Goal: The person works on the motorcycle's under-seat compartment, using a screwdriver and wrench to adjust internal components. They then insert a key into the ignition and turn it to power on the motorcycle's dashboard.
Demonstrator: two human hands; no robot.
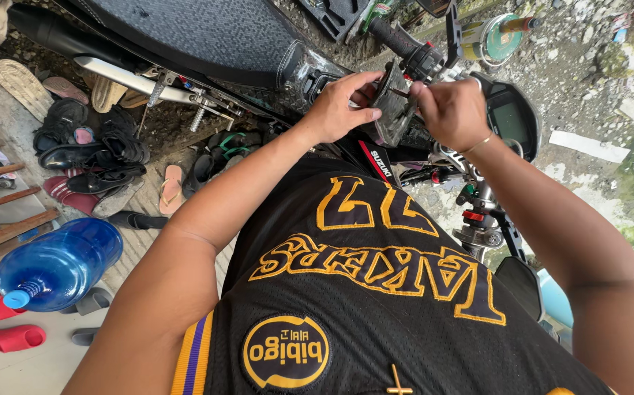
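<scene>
Both my hands meet over a dark grey plastic motorcycle part [394,106] held in front of my chest. My left hand [342,106] grips its left edge, thumb under and fingers curled on top. My right hand [452,110] pinches its upper right edge; a thin bracelet circles that wrist. The part sits just above the motorcycle's handlebar grip [397,38] and next to the oval instrument display [511,121]. What is behind the part is hidden by my fingers.
The motorcycle's black seat [207,33] and chrome rail [134,77] cross the top. Several sandals and shoes [97,150] lie on the ground at left. A blue water jug [57,263] lies at lower left beside red slippers [9,338]. Gravel [595,66] spreads at right.
</scene>
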